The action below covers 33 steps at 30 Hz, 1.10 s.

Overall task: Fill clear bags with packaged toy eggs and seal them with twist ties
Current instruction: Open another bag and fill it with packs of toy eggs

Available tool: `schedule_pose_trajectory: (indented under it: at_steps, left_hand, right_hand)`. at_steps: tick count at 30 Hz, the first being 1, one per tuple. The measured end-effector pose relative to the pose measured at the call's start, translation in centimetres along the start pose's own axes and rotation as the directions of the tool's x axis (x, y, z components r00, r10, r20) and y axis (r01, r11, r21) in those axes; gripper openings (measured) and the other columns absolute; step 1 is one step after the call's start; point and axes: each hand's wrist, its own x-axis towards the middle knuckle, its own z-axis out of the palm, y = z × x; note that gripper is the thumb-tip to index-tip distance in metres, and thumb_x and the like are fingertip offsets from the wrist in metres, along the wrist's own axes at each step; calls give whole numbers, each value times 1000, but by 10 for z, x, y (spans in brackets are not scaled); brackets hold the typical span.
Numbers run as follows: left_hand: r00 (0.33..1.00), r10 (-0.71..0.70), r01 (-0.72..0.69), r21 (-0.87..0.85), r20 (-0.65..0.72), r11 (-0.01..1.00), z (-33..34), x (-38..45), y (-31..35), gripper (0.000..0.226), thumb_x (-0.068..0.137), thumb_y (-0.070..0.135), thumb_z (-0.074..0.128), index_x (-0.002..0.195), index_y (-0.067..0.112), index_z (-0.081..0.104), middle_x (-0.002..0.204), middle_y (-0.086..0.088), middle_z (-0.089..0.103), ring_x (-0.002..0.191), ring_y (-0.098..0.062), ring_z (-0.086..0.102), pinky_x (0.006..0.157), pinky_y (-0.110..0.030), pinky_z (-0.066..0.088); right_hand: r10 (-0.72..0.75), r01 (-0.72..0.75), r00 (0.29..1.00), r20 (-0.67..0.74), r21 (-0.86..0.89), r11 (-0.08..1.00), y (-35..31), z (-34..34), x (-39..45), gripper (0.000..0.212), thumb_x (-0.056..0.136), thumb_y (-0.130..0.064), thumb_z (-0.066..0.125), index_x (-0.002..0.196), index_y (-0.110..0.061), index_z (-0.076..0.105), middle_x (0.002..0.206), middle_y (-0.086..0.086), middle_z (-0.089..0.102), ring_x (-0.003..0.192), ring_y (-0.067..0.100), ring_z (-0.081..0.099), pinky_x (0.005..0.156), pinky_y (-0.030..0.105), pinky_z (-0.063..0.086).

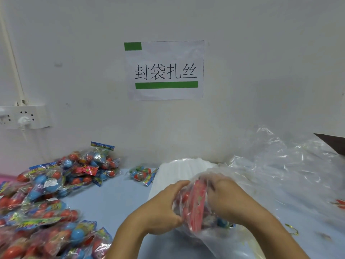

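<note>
Left hand (164,206) fingertips hidden behind clear bag (197,208). Right hand (226,197) fingers veiled by bag film; grip unclear. Bag contents motion-blurred: red and blue shapes only, count untellable. Egg-pack pile (46,206) cut off by left and bottom edges. Wall socket (24,116) cut by left edge. Dark object (332,142) clipped at right edge, unidentifiable. Gold strip (292,228) too small to identify. Red item (338,203) cropped at right edge.

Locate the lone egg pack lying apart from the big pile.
In the head view, the lone egg pack lies on the blue table near the wall, between the big pile on the left and the stack of clear bags.
</note>
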Motion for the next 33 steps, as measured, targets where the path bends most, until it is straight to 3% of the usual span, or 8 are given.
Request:
schedule_pose_trajectory:
  at_steps: [9, 11, 14, 18, 21, 25, 29, 33]
  left_hand:
    - [989, -136, 139, 55, -55, 989, 5, 4, -10, 44, 86, 18, 63, 124, 32, 46, 117, 10, 62, 103, -7, 59, 81, -18, 49]
    - [985, -168, 170, 41, -45, 985, 4, 4, -11, 44, 87, 20, 65, 126, 30, 45, 117, 9, 62, 101, -8, 59, 79, -19, 49]
    - [982, -186, 186, 38, -21, 982, 2, 3, -11, 43, 86, 21, 64, 124, 30, 44, 108, 11, 60, 90, -3, 56, 67, -14, 44]
    - [976, -207, 204, 45, 74, 978, -5, -1, -13, 64, 81, 21, 69, 133, 36, 35, 109, 17, 59, 100, -8, 58, 70, -13, 45]
    - [969, -193, 198, -15, 156, 980, -6, -3, -15, 96, 71, 30, 84, 139, 49, 18, 114, 26, 55, 106, 2, 57, 75, -6, 44]
    - [995, -93, 96, -143, 31, 985, 2, 0, -13, 93, 63, 38, 91, 136, 46, 33, 117, 29, 60, 95, 21, 57, 72, -1, 45]
    - [982, -122, 96, -173, -145, 980, 4, 3, -11, 60, 57, 51, 87, 107, 36, 58, 99, 17, 70, 87, -6, 69, 84, -28, 57]
    - [952, -150, 57, -328, -266, 943, 0, 5, -6, 69, 49, 66, 83, 104, 30, 63, 96, 22, 71, 88, 0, 67, 86, -30, 57]
  right_hand:
    - [95, -72, 989, 110, -199, 977, -3, -16, -11, 21, 98, -11, 41, 78, -8, 47, 77, 6, 57, 69, 21, 55, 62, 27, 46]
    - [7, -6, 1000, 24, -58, 998, -11, -22, -14, 26, 98, -3, 40, 93, -2, 66, 98, 13, 73, 96, 23, 70, 86, 39, 57]
    - [-62, 127, 969, -239, 266, 956, -18, -41, -17, 49, 89, 14, 38, 86, -14, 78, 82, 3, 78, 77, 8, 74, 66, 18, 57]
    - [121, -61, 870, -478, 139, 988, 25, -71, -18, 35, 87, 9, 47, 83, -15, 71, 67, 4, 73, 62, 18, 68, 59, 31, 54]
    - [353, -362, 928, -117, -66, 930, 55, -80, -22, 20, 87, 4, 59, 100, -11, 66, 82, 15, 75, 75, 31, 71, 76, 45, 58]
    - [416, -381, 829, 374, -167, 909, 53, -55, -20, 16, 84, -16, 78, 97, -10, 70, 90, 6, 76, 82, 19, 75, 69, 28, 60]
    - [224, -220, 973, 64, -65, 973, 51, -32, -1, 15, 89, -7, 62, 80, -13, 73, 79, 3, 76, 70, 11, 75, 56, 18, 52]
    - [180, -144, 952, -249, 158, 977, 52, -29, 8, 15, 95, -17, 65, 83, -19, 73, 72, -3, 75, 61, 6, 72, 56, 21, 47]
